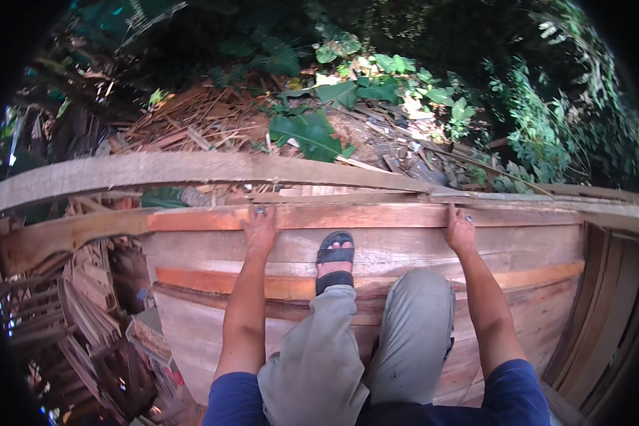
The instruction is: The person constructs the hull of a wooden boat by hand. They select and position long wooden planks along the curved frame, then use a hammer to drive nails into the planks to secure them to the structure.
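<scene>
A long reddish wooden plank (362, 216) lies across the far edge of the stacked boards in front of me. My left hand (260, 228) is closed over the left part of this plank, with a ring showing on a finger. Farther right along the same plank, my right hand (461, 231) grips it too, also with a ring. Both arms reach forward, and the fingertips beyond the plank are partly hidden. Between the hands, my sandalled foot (335, 257) rests on the pale boards (291, 245). An orange-brown strip of wood (213, 280) runs across the boards nearer to me.
A pale timber beam (156, 170) crosses just beyond the plank. Scrap wood (192, 113) and leafy plants (539, 128) cover the ground past it. Broken slats (85, 291) are heaped at left, beside a gap. Upright boards (603, 305) stand at right.
</scene>
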`<state>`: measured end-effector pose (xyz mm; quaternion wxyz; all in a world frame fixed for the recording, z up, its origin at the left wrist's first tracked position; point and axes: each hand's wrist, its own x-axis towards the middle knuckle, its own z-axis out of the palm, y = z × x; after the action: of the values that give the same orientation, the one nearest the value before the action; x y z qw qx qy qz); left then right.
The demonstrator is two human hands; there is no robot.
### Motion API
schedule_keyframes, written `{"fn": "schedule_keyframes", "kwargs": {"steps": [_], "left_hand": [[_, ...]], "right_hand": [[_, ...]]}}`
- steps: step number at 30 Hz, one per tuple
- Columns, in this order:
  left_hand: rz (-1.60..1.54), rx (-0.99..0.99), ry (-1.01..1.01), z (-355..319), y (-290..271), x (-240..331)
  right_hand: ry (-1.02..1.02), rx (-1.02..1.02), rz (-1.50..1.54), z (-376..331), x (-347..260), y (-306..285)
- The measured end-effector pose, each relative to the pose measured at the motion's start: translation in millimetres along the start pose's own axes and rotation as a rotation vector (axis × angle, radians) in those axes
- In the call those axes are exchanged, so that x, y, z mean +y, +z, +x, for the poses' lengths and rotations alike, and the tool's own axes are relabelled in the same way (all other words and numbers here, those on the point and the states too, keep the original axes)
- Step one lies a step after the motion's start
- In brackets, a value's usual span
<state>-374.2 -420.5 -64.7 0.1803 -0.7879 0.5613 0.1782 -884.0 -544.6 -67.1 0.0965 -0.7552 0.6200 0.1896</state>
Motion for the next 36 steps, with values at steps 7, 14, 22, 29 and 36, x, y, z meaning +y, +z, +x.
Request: {"fn": "schedule_keyframes", "kwargs": {"steps": [7, 14, 22, 29, 36], "left_hand": [[-0.209, 0.130, 0.018, -82.3, 42.8, -7.8], [-0.235, -0.202, -0.018, -208.3, 155.8, -49.1], [-0.752, -0.193, -0.269, -396.7, 199.3, -53.8], [-0.982, -0.058, -0.437, -535.7, 217.3, -27.9], [-1.129, 0.100, -0.450, -585.2, 243.3, 5.0]], "right_hand": [[0.140, -0.141, 0.432, -104.4, 21.8, 21.8], [0.126, -0.254, 0.344, -195.6, 51.5, 78.2], [0.071, -0.318, 0.200, -160.2, 39.2, 55.5], [-0.031, -0.443, 0.100, -155.9, 35.9, 44.9], [-0.182, -0.479, 0.063, -157.4, 38.2, 93.6]]}}
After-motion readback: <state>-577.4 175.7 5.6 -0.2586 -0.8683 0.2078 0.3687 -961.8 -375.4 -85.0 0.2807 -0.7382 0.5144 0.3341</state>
